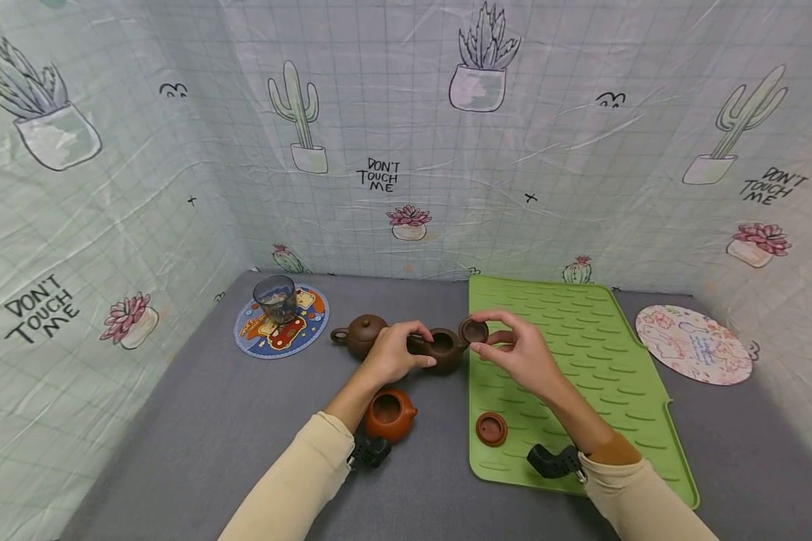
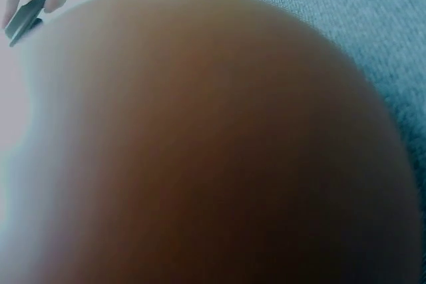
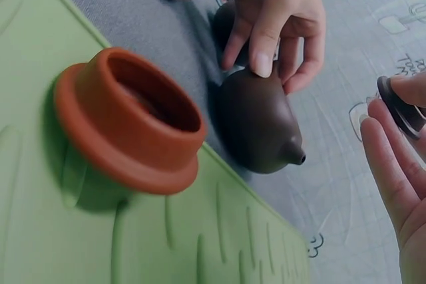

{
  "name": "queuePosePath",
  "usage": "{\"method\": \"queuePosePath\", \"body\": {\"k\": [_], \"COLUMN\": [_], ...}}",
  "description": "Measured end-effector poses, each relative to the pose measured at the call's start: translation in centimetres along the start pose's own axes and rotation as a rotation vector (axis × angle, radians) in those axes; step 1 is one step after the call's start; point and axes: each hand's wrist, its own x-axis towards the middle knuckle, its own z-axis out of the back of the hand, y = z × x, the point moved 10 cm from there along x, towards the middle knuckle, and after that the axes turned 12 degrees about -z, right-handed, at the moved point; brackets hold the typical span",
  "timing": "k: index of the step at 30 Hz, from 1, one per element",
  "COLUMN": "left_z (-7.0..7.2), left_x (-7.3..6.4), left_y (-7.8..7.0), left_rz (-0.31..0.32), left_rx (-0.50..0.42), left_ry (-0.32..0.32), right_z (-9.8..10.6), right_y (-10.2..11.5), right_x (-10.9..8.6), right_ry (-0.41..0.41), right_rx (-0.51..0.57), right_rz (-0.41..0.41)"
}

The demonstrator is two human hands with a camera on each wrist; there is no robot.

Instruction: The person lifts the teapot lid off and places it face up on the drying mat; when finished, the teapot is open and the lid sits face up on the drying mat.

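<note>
My left hand [image 1: 394, 355] grips a dark brown teapot [image 1: 449, 359] by its handle side, and the pot's opening shows uncovered. In the right wrist view that teapot [image 3: 259, 128] points its spout away from the gripping fingers. My right hand [image 1: 522, 355] pinches a small dark brown lid [image 1: 474, 331] just beside the spout, its hollow underside turned to the head camera. Nearer me, an orange clay teapot [image 1: 398, 422] stands lidless by my left wrist; its blurred body [image 2: 219, 138] fills the left wrist view. An orange lid [image 3: 126, 124] lies upside down on the green mat.
Left of my left hand stands a second dark brown teapot [image 1: 362, 335] with its lid on. Behind it, a dark clear glass [image 1: 277, 299] sits on a round blue patterned mat [image 1: 314, 338]. The green ridged mat [image 1: 582, 376] spreads under my right arm, with a pink floral mat [image 1: 694, 345] beyond.
</note>
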Motion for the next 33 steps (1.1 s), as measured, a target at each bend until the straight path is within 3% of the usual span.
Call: {"method": "queuePosePath", "body": {"k": [21, 33], "left_z": [0.3, 0.2], "left_x": [-0.1, -0.1], "left_y": [0.0, 0.0], "left_rz": [0.024, 0.025], "left_rx": [0.002, -0.008], "left_ry": [-0.012, -0.002], "right_z": [0.7, -0.5], "right_y": [-4.3, -6.3], "right_x": [-1.1, -2.0], "right_ry": [0.014, 0.099], "right_rx": [-0.089, -0.15], "right_rz": [-0.092, -0.145]}}
